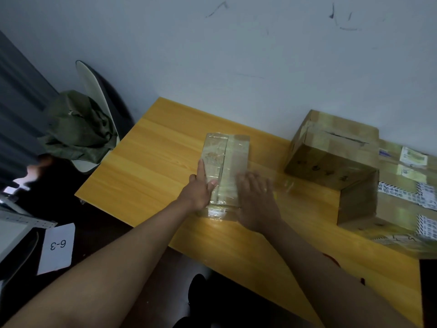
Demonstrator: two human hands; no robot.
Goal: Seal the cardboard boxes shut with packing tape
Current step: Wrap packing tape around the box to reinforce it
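Left hand (199, 190): index finger extended straight along the left edge of the small box (224, 171), thumb touching its top, remaining fingers hidden against the box side. The small box lies flat near the middle of the wooden table (146, 162), its top glossy with clear tape and a seam running lengthwise. Right hand (257, 200): blurred, fingers spread roughly straight, resting on the box's near right portion. Further right, a larger taped box (331, 159) sits atop labelled cartons (406, 192).
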